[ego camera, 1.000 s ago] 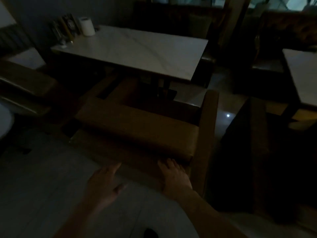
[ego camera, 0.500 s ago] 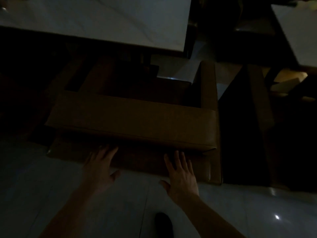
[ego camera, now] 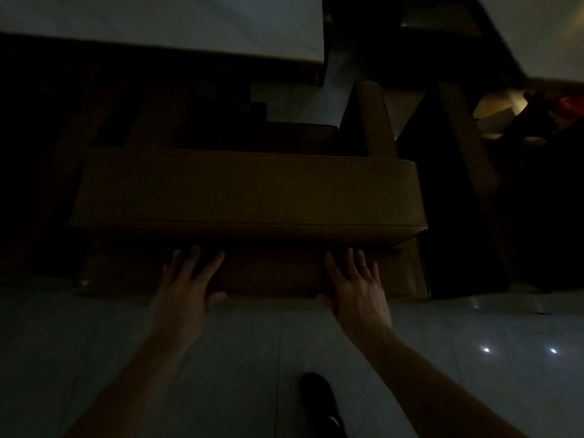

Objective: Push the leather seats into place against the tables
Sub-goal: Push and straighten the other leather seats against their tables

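Observation:
A brown leather seat [ego camera: 246,191] stands in front of me in dim light, its padded backrest top facing the camera and an armrest running away on the right. Beyond it is a white marble table [ego camera: 177,23]. My left hand [ego camera: 186,286] lies flat on the rear panel of the seat, left of centre, fingers spread. Flat on the same panel, near its right end, is my right hand [ego camera: 357,286]. Both palms press the panel just under the backrest's overhang; neither hand grips anything.
A second dark seat [ego camera: 458,184] stands close on the right, beside another white table [ego camera: 543,30]. Pale floor tiles [ego camera: 126,343] stretch under my arms. My dark shoe [ego camera: 319,399] is at the bottom centre. The left side is too dark to read.
The camera has tilted down and come closer to the seat. Both hands have moved forward from hovering near the floor edge to lying flat on the seat's rear panel.

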The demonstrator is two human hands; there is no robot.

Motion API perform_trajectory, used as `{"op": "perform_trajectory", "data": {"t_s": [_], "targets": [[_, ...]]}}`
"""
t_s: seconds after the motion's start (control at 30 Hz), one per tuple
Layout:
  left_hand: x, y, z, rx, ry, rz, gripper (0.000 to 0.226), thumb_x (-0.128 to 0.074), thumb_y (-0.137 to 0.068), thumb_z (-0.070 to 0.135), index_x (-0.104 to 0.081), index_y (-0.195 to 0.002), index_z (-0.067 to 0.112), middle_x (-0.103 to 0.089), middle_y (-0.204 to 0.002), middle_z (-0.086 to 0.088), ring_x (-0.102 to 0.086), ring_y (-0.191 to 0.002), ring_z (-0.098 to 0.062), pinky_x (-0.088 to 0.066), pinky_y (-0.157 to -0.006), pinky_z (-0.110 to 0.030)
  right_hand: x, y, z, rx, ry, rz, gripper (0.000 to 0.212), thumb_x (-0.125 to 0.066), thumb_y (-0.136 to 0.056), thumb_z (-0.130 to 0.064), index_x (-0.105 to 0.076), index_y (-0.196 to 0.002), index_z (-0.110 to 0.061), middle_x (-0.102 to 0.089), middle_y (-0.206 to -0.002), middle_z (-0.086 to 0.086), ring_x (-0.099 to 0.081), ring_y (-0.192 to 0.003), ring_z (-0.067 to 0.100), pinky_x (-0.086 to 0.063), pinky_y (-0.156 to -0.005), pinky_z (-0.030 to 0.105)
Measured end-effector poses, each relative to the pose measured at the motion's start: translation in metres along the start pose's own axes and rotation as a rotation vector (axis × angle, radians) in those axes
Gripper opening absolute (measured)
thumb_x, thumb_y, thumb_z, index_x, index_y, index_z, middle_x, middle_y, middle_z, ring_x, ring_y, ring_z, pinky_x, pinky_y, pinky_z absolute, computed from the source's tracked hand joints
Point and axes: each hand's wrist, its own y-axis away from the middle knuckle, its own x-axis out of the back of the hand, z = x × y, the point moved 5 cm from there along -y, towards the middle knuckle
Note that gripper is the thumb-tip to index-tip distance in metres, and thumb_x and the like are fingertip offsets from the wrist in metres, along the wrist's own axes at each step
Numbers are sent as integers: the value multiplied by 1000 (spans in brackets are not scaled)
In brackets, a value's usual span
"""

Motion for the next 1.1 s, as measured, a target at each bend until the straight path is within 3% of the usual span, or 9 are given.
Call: {"op": "perform_trajectory", "data": {"t_s": [0.23,0.3,0.37,0.5,0.63,1.1], "targets": [[-13,-9,-5,-4,51,16,77,-93,-59,22,-62,-130,17,-56,-133,-27,-45,-124,-57,-42,-95,-70,-4,-9,0,-33,55,-65,82,-37,-96,-64,6,-158,-31,4,-166,18,8,-152,38,-4,-124,55],[-16,-8,-5,-36,44,48,72,-91,-61,24,-64,-127,17,-58,-130,-27,-48,-120,-58,-44,-92,-71,-6,-9,2,-36,63,-78,81,-34,-96,-66,7,-158,-31,6,-166,17,9,-152,38,-2,-124,54],[-15,-9,-6,-51,34,97,59,-79,-73,30,-64,-128,18,-58,-131,-26,-48,-121,-57,-43,-93,-71,-6,-11,1,-37,75,-77,81,-34,-96,-66,5,-158,-32,4,-166,17,8,-152,38,-3,-124,54],[-10,-25,-13,-3,75,49,73,-89,-67,20,-59,-133,18,-53,-138,-24,-40,-130,-55,-38,-102,-68,0,-24,-5,-50,46,-29,79,-40,-96,-63,-3,-159,-32,-4,-166,17,2,-153,38,-7,-124,54],[-6,-46,-20,16,42,7,68,-73,-84,32,-43,-145,28,-36,-153,-16,-21,-144,-45,-22,-116,-57,1,-41,-9,-55,48,-5,79,-40,-96,-63,-3,-159,-32,-6,-166,17,0,-153,37,-9,-123,55],[-3,-47,-27,38,17,-48,67,-60,-92,44,-30,-150,36,-24,-160,-8,-11,-147,-35,-19,-118,-51,8,-41,-16,-72,44,13,79,-45,-96,-59,-5,-158,-29,-9,-165,18,-1,-153,37,-11,-123,58]]}}
